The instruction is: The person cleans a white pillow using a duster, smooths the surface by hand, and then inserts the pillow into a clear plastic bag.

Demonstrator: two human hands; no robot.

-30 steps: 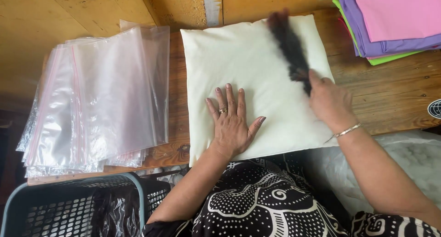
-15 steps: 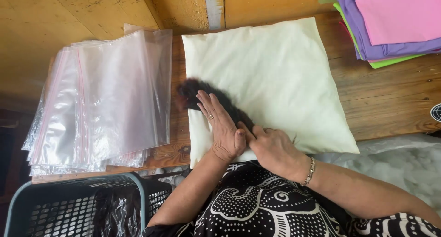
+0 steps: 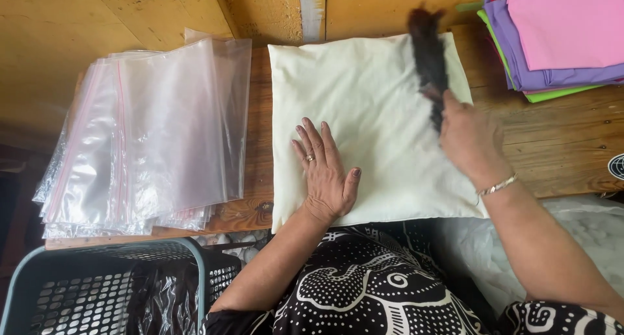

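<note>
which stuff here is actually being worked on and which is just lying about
In use: cream pillow, pressed flat by the left hand; dark brush, held in the right hand.

Lying about: clear plastic bags, folded coloured cloths, grey basket.

On the wooden desk lie one cream square fabric pillow, one dark fuzzy brush, one stack of clear plastic zip bags and three folded cloths, pink, purple and green, beside one grey-blue perforated plastic basket.
</note>
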